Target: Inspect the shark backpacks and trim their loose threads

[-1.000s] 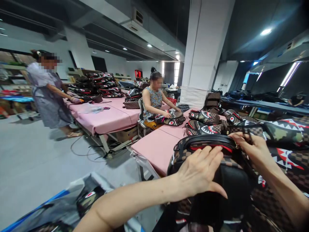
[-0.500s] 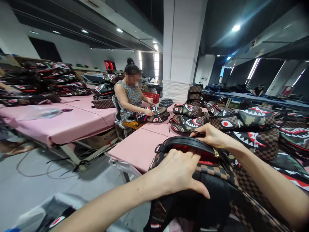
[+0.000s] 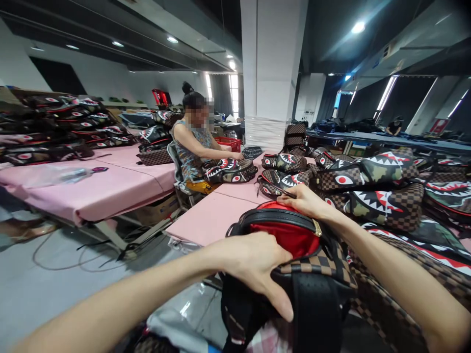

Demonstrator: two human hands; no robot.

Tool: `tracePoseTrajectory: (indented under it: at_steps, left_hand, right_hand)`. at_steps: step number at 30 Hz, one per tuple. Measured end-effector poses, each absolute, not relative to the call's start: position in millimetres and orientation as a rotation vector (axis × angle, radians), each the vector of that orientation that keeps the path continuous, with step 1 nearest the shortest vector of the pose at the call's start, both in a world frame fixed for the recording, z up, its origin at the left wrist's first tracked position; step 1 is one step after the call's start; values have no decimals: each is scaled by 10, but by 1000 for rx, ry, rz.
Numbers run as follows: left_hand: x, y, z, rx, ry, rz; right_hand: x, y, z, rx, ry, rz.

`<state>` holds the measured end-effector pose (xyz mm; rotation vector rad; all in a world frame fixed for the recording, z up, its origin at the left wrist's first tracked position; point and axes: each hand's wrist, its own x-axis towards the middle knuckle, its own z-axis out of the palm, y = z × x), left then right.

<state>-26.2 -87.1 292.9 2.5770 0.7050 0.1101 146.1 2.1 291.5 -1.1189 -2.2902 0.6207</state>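
Note:
A checkered brown and black backpack (image 3: 312, 264) stands in front of me, its top unzipped and the red lining (image 3: 294, 238) showing. My left hand (image 3: 257, 264) reaches over its near rim, fingers inside the opening and out of sight, thumb outside against the black back panel. At the far side of the opening, my right hand (image 3: 303, 201) is closed on the backpack's edge, pinching a dark strip there. A gold zipper end (image 3: 317, 227) lies near the right side of the mouth. Black shoulder straps hang down the near side.
Shark-face backpacks (image 3: 386, 196) are heaped on the right of the pink table (image 3: 206, 220). Across it sits a co-worker (image 3: 193, 137) with another backpack (image 3: 231, 170). More bags are stacked on the left table (image 3: 103, 181). A white pillar (image 3: 270, 73) rises behind.
The backpack's mouth is wider, with far more red lining showing. My left hand has shifted slightly left and down, and my right hand slightly left. The co-worker's hands have moved farther forward.

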Motion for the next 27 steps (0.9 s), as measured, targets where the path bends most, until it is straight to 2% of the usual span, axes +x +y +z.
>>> tracePoseTrajectory:
  at_steps: [3,8,12,15,17,19,23,27]
  left_hand:
    - [-156,-690,2981,2449,687,31]
    - [8,-372,2982,2317,828,466]
    - [17,-111,3047,2254,924,562]
    - [43,37,3070,2202,894,574]
    - [116,116,3061,2202,876,572]
    - [219,177,3053,2245,829,584]
    - [260,134,3128,2340,762,653]
    - [-167,-289,3179,2204,917,1047]
  right_hand:
    - [1467,88,2921,-1112,-2273,667]
    - [1784,102,3109,-1108,-1852,619]
    - [2308,-442,3077,-1129,-1505,491]
    - [2506,-909,2811,-1354,-1584,746]
    - [2463,-1053,2625,-1437,-1518,779]
    - [2314,-1048,2508,-1372,-1385,844]
    - [1986,-863,2456,-1022,-1135,1227]
    - [1992,-693,2392,-960,-1039,1308]
